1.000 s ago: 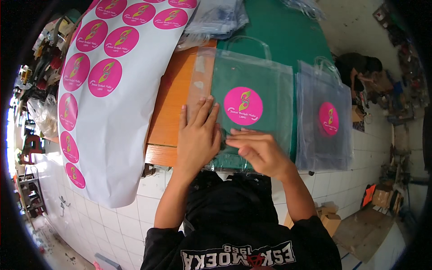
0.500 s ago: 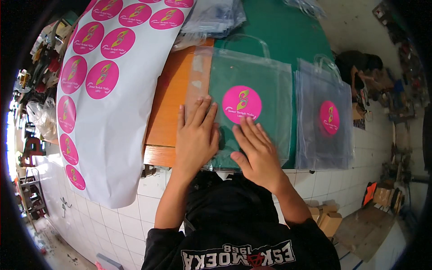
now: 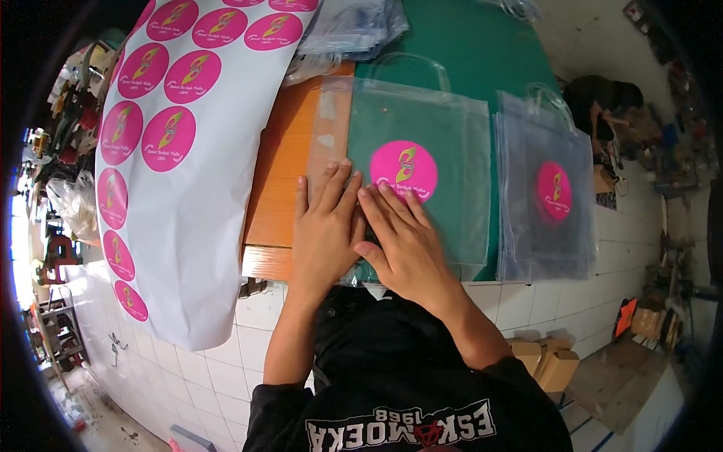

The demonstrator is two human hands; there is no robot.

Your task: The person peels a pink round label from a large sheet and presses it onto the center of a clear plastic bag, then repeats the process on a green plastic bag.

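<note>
Head view. I observe the work from above through this camera. A clear, rectangular plastic bag with a thin looped handle (image 3: 459, 215) lies flat at the near edge of the counter (image 3: 471, 49), which is part green surface and part orange-brown wood. The bag spans both parts, its handle pointing away from the wearer. A round, bright pink label with a green leaf-like motif and white lettering (image 3: 404, 162) sits near the middle of the bag.

I read the left hand (image 3: 325, 226) as flat and palm down, fingers extended and moderately spread, resting on the bag's left portion. The right hand (image 3: 410, 252) is likewise flat, fingers extended with narrow gaps; two fingertips overlap the label's lower edge, and the index fingertip lies just left of it. (I cannot tell how firmly either hand presses.) The two thumbs lie near each other.

To the right, I note a stack of clear, bluish plastic bags (image 3: 538, 241) bearing a matching pink disc (image 3: 555, 190). To the left, a long white sheet printed with pink discs (image 3: 199, 233) hangs over the near edge. At the far side lies a heap of folded clear plastic (image 3: 358, 30). Beyond the counter's right side, I see another person bending forward (image 3: 602, 102).
</note>
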